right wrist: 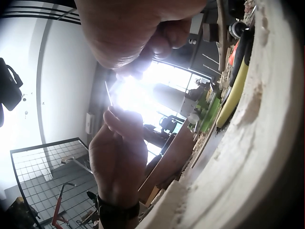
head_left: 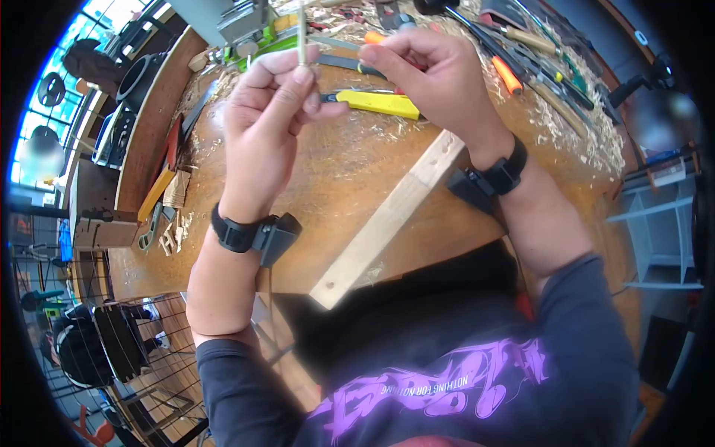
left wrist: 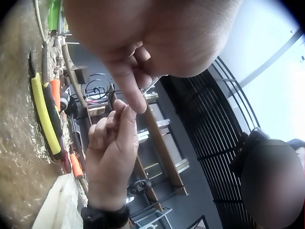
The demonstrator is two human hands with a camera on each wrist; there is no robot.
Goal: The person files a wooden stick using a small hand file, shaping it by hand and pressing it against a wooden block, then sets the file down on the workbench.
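Note:
The left hand (head_left: 272, 112) pinches a thin pale wooden stick (head_left: 302, 33) upright between thumb and fingers at the top of the head view. To its right is the right hand (head_left: 439, 78), thumb and fingertips curled together; whether anything small lies between them cannot be told. In the right wrist view the left hand (right wrist: 119, 157) holds the thin stick (right wrist: 108, 93) up against bright light. A long pale wooden bar (head_left: 391, 216) lies diagonally over the table's front edge, below the right hand. A yellow-handled knife (head_left: 378, 103) lies behind, between the hands.
Wood shavings (head_left: 596, 134) and several tools, including an orange-handled one (head_left: 506, 74), cover the table's back right. A green clamp-like tool (head_left: 272, 48) stands at the back. At the left lie a saw (head_left: 175, 141) and scissors (head_left: 151, 229), beside a wooden board (head_left: 160, 112).

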